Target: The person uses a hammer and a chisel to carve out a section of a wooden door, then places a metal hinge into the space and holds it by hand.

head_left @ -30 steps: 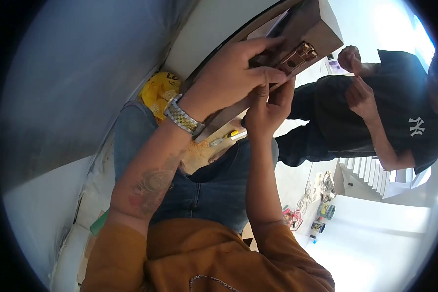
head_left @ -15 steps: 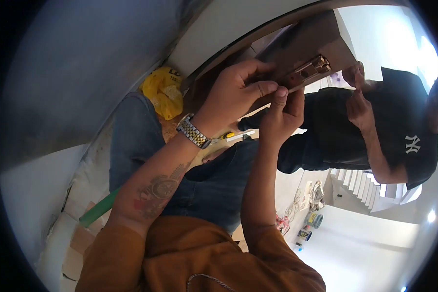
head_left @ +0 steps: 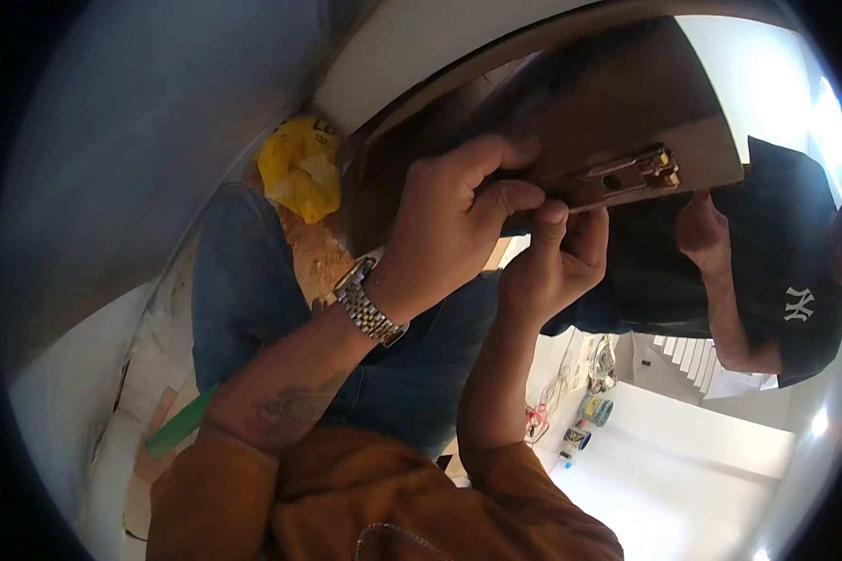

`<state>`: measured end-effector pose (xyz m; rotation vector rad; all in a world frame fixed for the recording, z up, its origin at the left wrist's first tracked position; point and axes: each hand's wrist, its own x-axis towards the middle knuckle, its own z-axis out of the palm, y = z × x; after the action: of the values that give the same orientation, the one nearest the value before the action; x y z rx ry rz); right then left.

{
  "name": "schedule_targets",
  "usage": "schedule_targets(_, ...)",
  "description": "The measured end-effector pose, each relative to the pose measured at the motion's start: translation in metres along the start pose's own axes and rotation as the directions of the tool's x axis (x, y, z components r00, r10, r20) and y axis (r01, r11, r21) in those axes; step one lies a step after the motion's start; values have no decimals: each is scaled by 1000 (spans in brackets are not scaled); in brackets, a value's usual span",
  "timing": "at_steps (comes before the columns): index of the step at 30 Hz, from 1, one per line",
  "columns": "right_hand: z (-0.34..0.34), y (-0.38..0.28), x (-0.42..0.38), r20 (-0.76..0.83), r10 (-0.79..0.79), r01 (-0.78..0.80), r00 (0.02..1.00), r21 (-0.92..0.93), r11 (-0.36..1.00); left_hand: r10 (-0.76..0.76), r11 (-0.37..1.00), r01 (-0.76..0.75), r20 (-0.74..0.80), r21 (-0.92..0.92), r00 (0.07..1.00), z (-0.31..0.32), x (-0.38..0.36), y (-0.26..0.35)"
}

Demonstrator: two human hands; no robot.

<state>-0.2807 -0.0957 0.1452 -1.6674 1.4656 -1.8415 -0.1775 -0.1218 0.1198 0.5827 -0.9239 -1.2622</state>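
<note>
A dark brown door-like panel slants across the top of the view. Near its lower edge sits a lock-like metal fitting, with brass-coloured parts at one end and a dark round hole. My left hand, wearing a silver-and-gold watch, is closed at that edge, thumb below and fingers against the panel's face. Right beside it, my right hand pinches with thumb and fingers just under the fitting. Whatever lies between these fingertips is too small and partly hidden to name.
A co-worker in a black T-shirt stands close by on the right, one hand near the panel's end. A yellow plastic bag lies at the left. A green tube, paint cans and white stairs are also visible.
The panel and fitting appear farther right and slightly lower, partly from camera movement. Both hands keep their closed grip at the edge. The co-worker's one hand is now hidden behind the panel.
</note>
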Motion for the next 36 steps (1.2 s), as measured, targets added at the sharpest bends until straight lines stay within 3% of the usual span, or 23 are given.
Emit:
schedule_targets(2, -1, -1, -2, -6, -44, 43, 999, -27, 999, -14, 1000, 13, 20, 25, 1000, -3, 1, 3)
schedule_targets(4, 1, -6, -5, -16, 37, -38, 999, -89, 995, -20, 998, 17, 52, 57, 998, -11, 5, 7)
schedule_targets(6, -7, -8, -4, 34, 24, -19, 999, -139, 990, -65, 997, 57, 203, 46, 977, -22, 11, 12)
schedule_targets(8, -23, 9, -1, 102, 107, -121, 989, 140, 983, -7, 992, -30, 282, 126, 959, -38, 16, 16)
schedule_targets(9, -33, 10, -2, 132, 189, -212, 973, 195, 958, 29, 977, -82, 256, 198, 966, -48, 17, 19)
schedule_targets(10, -43, 14, -4, 118, 182, -203, 976, 202, 958, 66, 955, -129, 231, 268, 971, -61, 14, 24)
schedule_targets(12, -59, 23, -9, 267, 249, -298, 931, 162, 941, -25, 912, -42, 158, 409, 987, -99, 5, 46)
schedule_targets(14, -61, 34, -19, 270, 288, -346, 919, 200, 917, 26, 858, -64, 81, 510, 996, -138, -15, 57)
schedule_targets(16, -61, 56, -31, 193, 416, -440, 889, 110, 891, -64, 759, 51, -4, 649, 998, -161, -53, 81)
schedule_targets(17, -58, 66, -39, 154, 440, -461, 885, 159, 873, -123, 692, 103, -24, 714, 992, -173, -75, 87)
schedule_targets(18, -56, 77, -48, 135, 434, -453, 891, 185, 872, -177, 615, 147, -46, 775, 983, -181, -97, 89)
schedule_targets(20, -50, 98, -70, 93, 491, -496, 866, 47, 867, -329, 397, 225, -91, 890, 940, -186, -146, 95)
schedule_targets(21, -47, 101, -80, 62, 563, -564, 824, -5, 826, -322, 278, 127, -33, 952, 946, -192, -183, 87)
schedule_targets(22, -46, 102, -87, 21, 571, -571, 821, 59, 819, -327, 128, -8, 50, 992, 944, -199, -209, 83)
schedule_targets(25, -47, 99, -90, 65, 535, -539, 842, 70, 839, -341, 76, -57, 80, 995, 937, -188, -237, 69)
schedule_targets(28, -56, 99, -91, 72, 570, -574, 818, 55, 817, -278, -106, -111, 77, 988, 958, -178, -239, 60)
schedule_targets(36, -87, 90, -87, 51, 578, -577, 814, 177, 797, -343, -201, -127, 52, 971, 938, -169, -235, 58)
